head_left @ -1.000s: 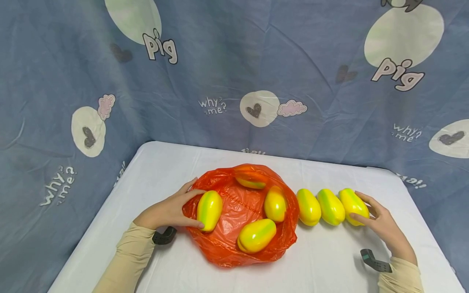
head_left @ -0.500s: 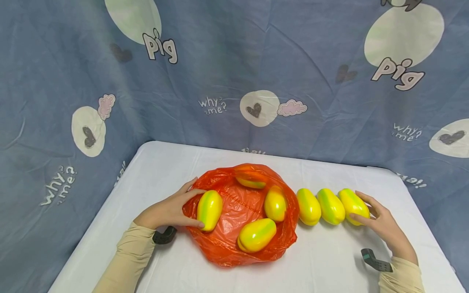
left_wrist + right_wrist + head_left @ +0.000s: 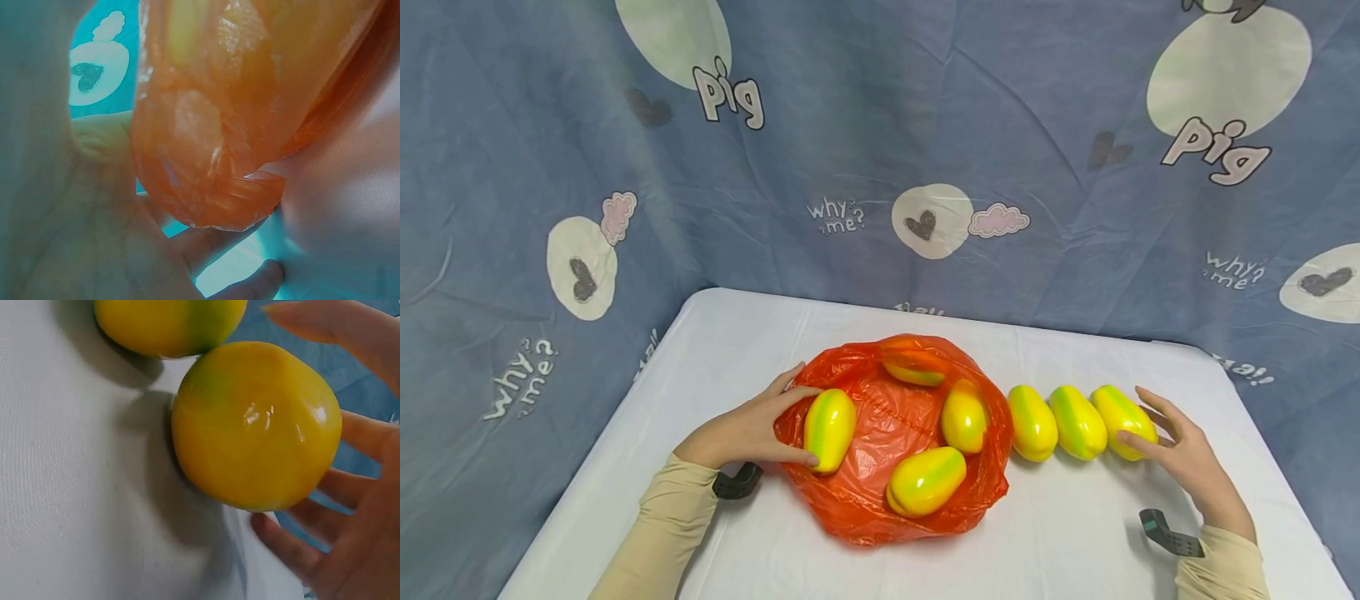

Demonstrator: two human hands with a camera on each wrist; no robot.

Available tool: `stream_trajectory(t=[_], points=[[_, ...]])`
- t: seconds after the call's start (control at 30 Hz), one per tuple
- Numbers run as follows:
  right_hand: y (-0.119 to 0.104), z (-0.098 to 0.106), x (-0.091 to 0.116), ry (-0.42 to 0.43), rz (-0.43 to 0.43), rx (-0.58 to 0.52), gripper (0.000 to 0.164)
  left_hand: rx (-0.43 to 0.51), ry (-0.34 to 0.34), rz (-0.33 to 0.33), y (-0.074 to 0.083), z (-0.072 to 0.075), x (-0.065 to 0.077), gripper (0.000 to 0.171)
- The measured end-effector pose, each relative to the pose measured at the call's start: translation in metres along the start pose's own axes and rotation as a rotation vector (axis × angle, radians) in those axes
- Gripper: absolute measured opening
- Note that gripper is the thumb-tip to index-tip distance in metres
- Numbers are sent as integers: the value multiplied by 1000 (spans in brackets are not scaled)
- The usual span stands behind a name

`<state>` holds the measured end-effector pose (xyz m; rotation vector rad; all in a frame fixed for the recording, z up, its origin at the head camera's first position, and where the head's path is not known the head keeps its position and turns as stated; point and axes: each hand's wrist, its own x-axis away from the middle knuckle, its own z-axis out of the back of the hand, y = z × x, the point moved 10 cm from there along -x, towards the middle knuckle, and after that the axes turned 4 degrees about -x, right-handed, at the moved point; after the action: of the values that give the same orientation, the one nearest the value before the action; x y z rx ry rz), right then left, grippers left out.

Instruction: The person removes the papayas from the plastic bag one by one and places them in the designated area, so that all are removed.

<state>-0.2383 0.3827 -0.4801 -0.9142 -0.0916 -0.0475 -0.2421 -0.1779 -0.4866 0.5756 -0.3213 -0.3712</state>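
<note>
Glossy yellow-green papayas, apparently toy ones, lie in a red plastic bag (image 3: pixel 880 417) and beside it. At the bag's left rim my left hand (image 3: pixel 745 433) holds the leftmost papaya (image 3: pixel 829 432), thumb tip on its near end and a finger by its far end. The left wrist view shows the orange-looking bag side (image 3: pixel 212 125) within the hand's curve, fingers partly hidden behind it. My right hand (image 3: pixel 1183 458) is around the outer end of the row, beside the last papaya (image 3: pixel 1122 421). In the right wrist view its spread fingers and thumb surround that papaya (image 3: pixel 256 425) loosely.
Inside the bag are a near papaya (image 3: pixel 927 482), a right one (image 3: pixel 964 417) and a back one under the film (image 3: pixel 913 372). Two more papayas (image 3: pixel 1032 423) (image 3: pixel 1078 422) stand between bag and right hand. A patterned blue curtain (image 3: pixel 865 125) hangs behind the white table (image 3: pixel 1060 542).
My right hand has loosened around the end papaya, its fingers and thumb moving slightly away to the right. The left hand, the bag and the papayas look unchanged.
</note>
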Motion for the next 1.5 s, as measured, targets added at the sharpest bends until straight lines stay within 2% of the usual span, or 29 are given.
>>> stream_trajectory(t=[0.13,0.23,0.33,0.5,0.63,0.83,1.23,1.5], points=[[-13,16,4,173,83,-1,82,-4,-1,4,0,0,0,93],[-31,24,9,285,177,-40,81,-3,-1,3,1,0,-1,94],[-51,26,15,333,261,-85,80,-8,-3,1,1,0,-2,95],[-90,13,23,340,412,-139,81,-12,-8,-9,3,0,-3,96],[-121,-15,23,280,492,-146,76,-13,-10,-9,4,-1,-2,95],[-160,-54,20,173,543,-146,72,-12,-6,9,0,-1,0,95],[-208,-105,10,30,505,-143,54,-9,-3,5,0,0,1,94],[-246,-149,5,-164,486,-122,56,-4,3,0,1,0,1,95]])
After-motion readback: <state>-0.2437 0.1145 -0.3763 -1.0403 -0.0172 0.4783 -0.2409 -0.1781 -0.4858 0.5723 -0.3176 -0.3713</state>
